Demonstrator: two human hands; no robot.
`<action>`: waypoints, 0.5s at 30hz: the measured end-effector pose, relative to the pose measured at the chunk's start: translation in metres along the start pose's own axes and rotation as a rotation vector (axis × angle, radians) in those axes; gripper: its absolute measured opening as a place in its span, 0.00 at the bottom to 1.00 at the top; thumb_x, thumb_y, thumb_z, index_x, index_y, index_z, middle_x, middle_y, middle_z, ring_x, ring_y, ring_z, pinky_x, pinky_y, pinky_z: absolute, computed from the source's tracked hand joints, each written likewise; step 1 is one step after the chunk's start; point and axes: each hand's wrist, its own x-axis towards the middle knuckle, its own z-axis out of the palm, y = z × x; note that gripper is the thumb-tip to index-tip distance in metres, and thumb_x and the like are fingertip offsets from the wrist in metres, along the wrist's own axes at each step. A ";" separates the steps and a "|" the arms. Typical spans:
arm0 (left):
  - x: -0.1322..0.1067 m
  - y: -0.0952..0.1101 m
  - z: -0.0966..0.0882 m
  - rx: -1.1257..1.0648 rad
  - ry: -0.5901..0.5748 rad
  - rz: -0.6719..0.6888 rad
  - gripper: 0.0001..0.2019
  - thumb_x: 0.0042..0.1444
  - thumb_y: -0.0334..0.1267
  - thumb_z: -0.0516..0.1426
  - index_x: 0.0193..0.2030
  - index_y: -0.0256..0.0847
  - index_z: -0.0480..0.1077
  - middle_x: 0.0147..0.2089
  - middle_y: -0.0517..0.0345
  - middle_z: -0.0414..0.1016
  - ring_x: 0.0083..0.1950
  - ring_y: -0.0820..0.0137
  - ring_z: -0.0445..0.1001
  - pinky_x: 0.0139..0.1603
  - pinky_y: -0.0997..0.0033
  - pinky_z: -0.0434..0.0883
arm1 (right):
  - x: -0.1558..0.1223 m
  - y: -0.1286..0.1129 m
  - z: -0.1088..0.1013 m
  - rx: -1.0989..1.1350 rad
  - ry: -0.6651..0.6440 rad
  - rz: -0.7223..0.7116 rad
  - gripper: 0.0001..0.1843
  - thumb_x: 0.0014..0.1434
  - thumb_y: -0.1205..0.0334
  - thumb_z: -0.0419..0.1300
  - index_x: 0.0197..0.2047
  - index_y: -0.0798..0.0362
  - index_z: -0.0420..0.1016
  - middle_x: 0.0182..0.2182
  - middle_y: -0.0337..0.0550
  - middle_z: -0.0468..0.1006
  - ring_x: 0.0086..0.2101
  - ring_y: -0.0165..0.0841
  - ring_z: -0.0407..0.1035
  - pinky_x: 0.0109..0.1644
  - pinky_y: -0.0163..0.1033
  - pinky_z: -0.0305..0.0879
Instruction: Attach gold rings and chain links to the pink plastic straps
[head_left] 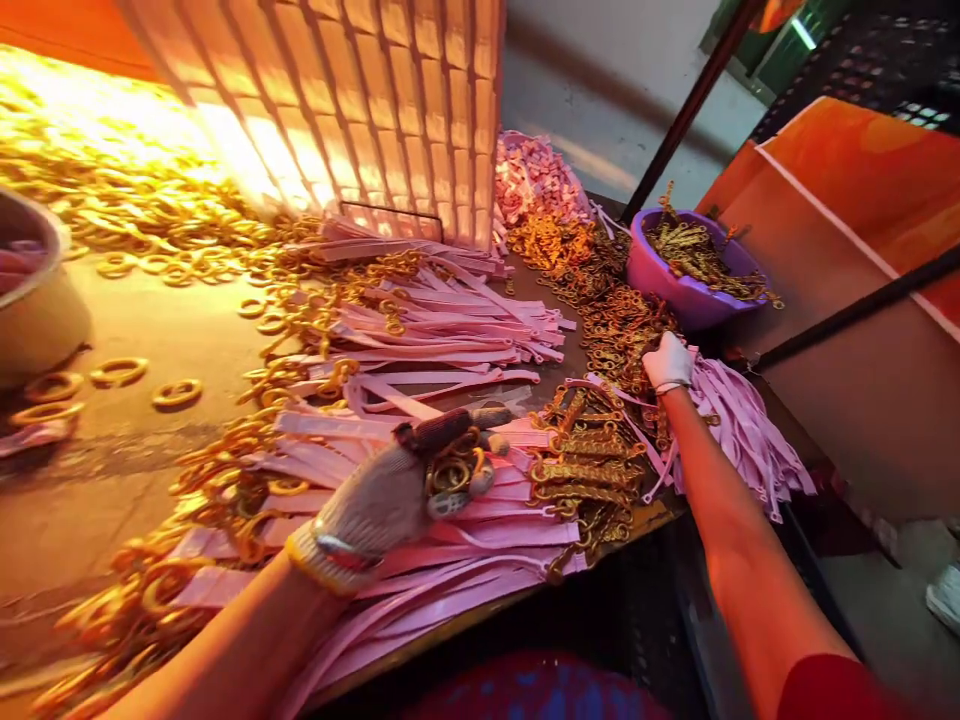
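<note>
My left hand (pixel 405 480), in a knitted glove with dark fingertips, is palm up above the pink straps (pixel 517 505). Its curled fingers cup a few gold rings (pixel 454 472). Over at the right, my right hand (pixel 667 362), in a white glove, is closed at the edge of the gold chain pile (pixel 611 325). What its fingers hold, if anything, is hidden. Beside it a bundle of pink straps (pixel 731 425) hangs over the table edge. Gold chain pieces (pixel 592 460) lie in a row at the strap ends between my hands.
Loose gold rings (pixel 176 393) cover much of the table's left side (pixel 150 500). A pale bowl (pixel 37 300) stands at far left, a purple basin (pixel 686 280) of chain pieces at back right. An upright ribbed panel (pixel 360 120) and small pink pieces (pixel 536 180) are behind.
</note>
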 end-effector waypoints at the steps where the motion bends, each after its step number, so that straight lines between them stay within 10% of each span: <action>1: 0.000 0.002 0.000 -0.031 -0.013 -0.023 0.17 0.55 0.40 0.61 0.50 0.38 0.76 0.38 0.48 0.78 0.25 0.72 0.72 0.14 0.82 0.58 | 0.000 -0.001 0.001 -0.024 -0.020 -0.011 0.17 0.62 0.68 0.54 0.53 0.63 0.71 0.47 0.63 0.78 0.47 0.45 0.73 0.51 0.43 0.62; 15: 0.004 -0.001 -0.018 -0.204 0.019 0.007 0.06 0.61 0.33 0.57 0.39 0.33 0.75 0.30 0.54 0.70 0.18 0.82 0.59 0.09 0.88 0.56 | -0.007 0.030 -0.029 -0.230 -0.052 -0.332 0.22 0.59 0.73 0.51 0.55 0.62 0.72 0.50 0.60 0.76 0.49 0.42 0.70 0.52 0.40 0.61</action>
